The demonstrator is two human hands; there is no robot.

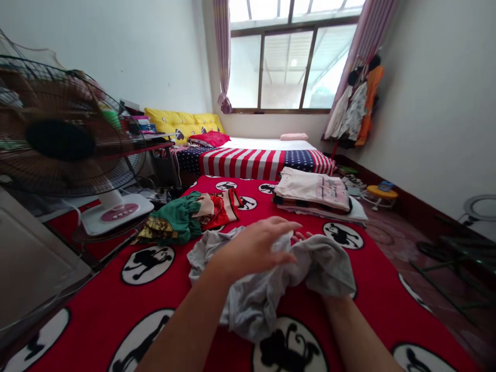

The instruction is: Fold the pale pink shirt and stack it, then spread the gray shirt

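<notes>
A crumpled grey cloth garment (263,305), thin and probably knit, is gathered between the 2 hands. The left hand (253,249) is laid over its top, palm down, with the fingers loosely spread and no pinch to be seen. Of the right hand (300,237), only the fingertips are shown just beyond the garment, the rest being hidden by the cloth, so whether anything is pinched by it cannot be told. The garment is judged to be light, soft and limp, so it would best be taken by a hem or a gathered fold, where the cloth can be gripped without slipping away. Beneath the garment, a red rug (77,315) printed with black monkey figures in white ovals is spread. To the garment's left, a green garment (174,222) and a red patterned garment (219,207) are heaped on the rug, while ahead and to the right of it, a folded stack of clothes (312,190) is topped by a pale printed shirt. Further to the garment's left, an electric fan (58,139) is stood on a white base. Well beyond the garment, a bed (244,163) under a stars-and-stripes cover is placed below a window (287,67), and hanging clothes (358,103) are seen far to the garment's right.
</notes>
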